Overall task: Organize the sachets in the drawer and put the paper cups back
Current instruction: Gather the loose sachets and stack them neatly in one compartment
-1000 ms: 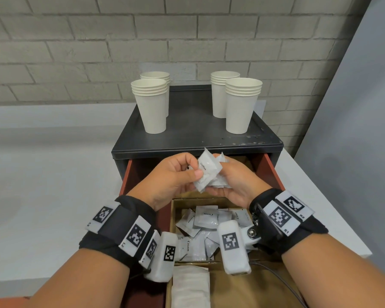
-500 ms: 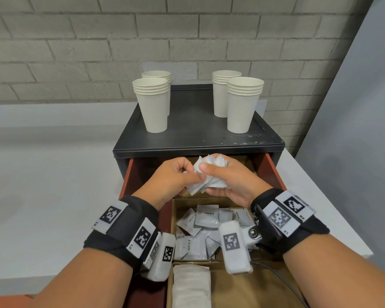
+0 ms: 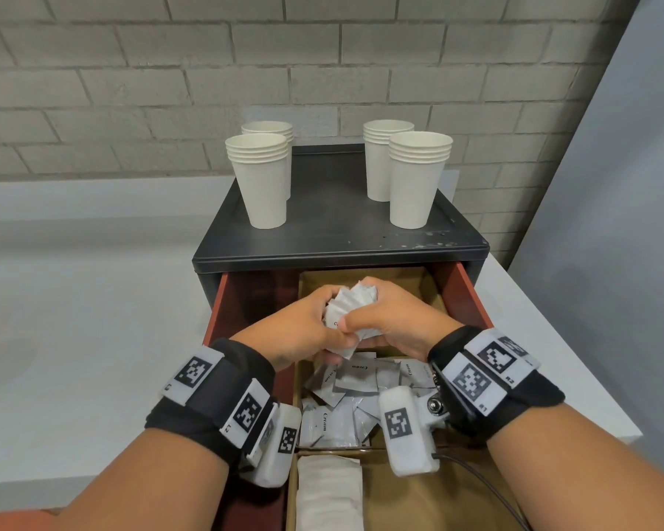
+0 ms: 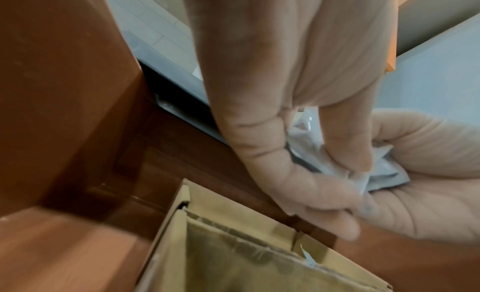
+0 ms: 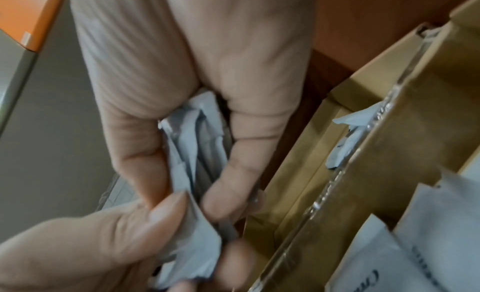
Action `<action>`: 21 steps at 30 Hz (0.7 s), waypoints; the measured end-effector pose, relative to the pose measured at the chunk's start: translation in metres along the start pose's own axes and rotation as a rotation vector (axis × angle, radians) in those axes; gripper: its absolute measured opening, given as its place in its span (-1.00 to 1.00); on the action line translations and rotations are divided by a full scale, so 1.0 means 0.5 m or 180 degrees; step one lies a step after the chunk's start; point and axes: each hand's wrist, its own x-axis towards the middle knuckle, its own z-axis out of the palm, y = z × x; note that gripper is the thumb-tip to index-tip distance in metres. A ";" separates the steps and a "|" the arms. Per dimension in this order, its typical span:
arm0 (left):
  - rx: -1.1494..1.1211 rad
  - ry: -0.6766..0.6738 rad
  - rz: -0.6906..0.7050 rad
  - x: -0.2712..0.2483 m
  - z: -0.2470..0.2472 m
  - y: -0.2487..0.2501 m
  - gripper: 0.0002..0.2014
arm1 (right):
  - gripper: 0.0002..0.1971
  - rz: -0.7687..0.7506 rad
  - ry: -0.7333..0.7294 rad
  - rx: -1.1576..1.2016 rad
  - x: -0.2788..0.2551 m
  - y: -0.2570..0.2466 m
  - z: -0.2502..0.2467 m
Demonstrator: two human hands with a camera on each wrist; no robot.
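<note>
Both hands hold one bundle of white sachets (image 3: 351, 306) above the open red drawer (image 3: 472, 293). My left hand (image 3: 307, 331) pinches the bundle from the left and my right hand (image 3: 391, 320) wraps it from the right. In the left wrist view the left fingers (image 4: 345, 153) pinch the sachets (image 4: 384, 173) against the right palm. The right wrist view shows the bundle (image 5: 197, 144) edge-on between thumb and fingers. Loose "Cream" sachets (image 3: 355, 381) lie jumbled in a cardboard compartment below. Paper cup stacks stand on the black cabinet top, at the left (image 3: 261, 182) and at the right (image 3: 414, 182).
Cardboard dividers (image 3: 307, 277) split the drawer into compartments. A white folded stack (image 3: 328, 492) fills the nearest left one. A cable (image 3: 487, 488) trails from my right wrist over the drawer. A white counter (image 3: 73, 300) flanks the cabinet; a brick wall stands behind, a grey panel at right.
My hands have closed together on the sachets and gathered them into one bundle, and have sunk lower toward the drawer.
</note>
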 end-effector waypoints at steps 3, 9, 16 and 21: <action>-0.0053 -0.0116 -0.0118 0.000 0.000 -0.001 -0.47 | -0.67 -0.0099 0.0022 -0.0379 0.001 0.004 0.001; 0.0170 0.0025 -0.0054 0.004 -0.001 -0.001 -0.56 | -0.69 -0.0227 0.0216 -0.0778 0.003 0.002 0.007; 0.0142 0.0201 -0.0090 0.014 0.002 -0.005 -0.62 | -0.61 -0.0520 0.0436 -0.1012 -0.004 -0.003 0.008; 0.0117 0.0387 -0.0119 0.019 0.001 -0.006 -0.67 | -0.56 -0.0659 0.0681 -0.1046 -0.003 0.001 0.002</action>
